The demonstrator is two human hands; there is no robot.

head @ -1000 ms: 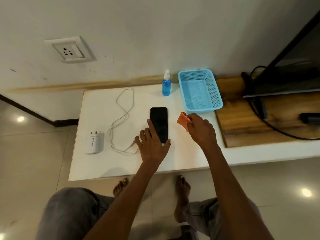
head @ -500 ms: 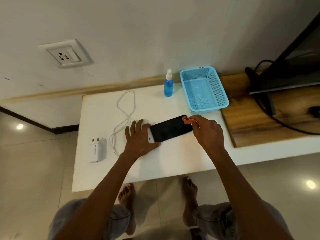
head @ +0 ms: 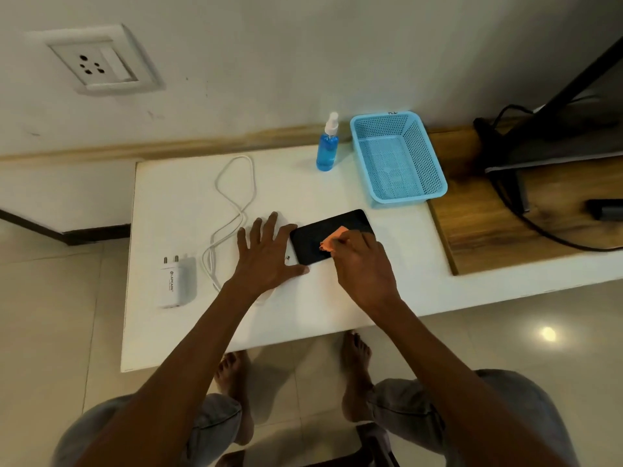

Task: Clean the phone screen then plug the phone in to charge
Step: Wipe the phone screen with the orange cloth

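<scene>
Phone point(head: 332, 235) flat on white desk point(head: 175, 332), dark screen up. Long axis slanted across the desk: near-left end low beside left hand, far-right end pointing toward blue basket point(head: 397, 156), short of touching it. Sits right of centre, near the wooden board point(head: 478, 224) side of the desk.

Left hand point(head: 266, 257) flat on desk just left of phone, fingers straight and spread, palm down; grip released, nothing held. Thumb along the phone's near-left corner, index finger close to the phone's left short edge; actual contact cannot be confirmed.

Right hand point(head: 362, 264) over the phone's near-right half, fingers curled, grip pinching a small orange cloth point(head: 333, 241). Cloth pressed against the screen about mid-length; fingertips hidden under the cloth and knuckles.

White cable point(head: 232, 203) looped on desk left of left hand, running from far edge toward near side, partly under the left wrist. White charger plug point(head: 177, 281) lying flat at left of cable, pins pointing away from the person. Blue spray bottle point(head: 327, 146) upright at far edge, just left of basket. Wall socket point(head: 97, 62) up on wall, far left, well apart from everything on the desk.
</scene>
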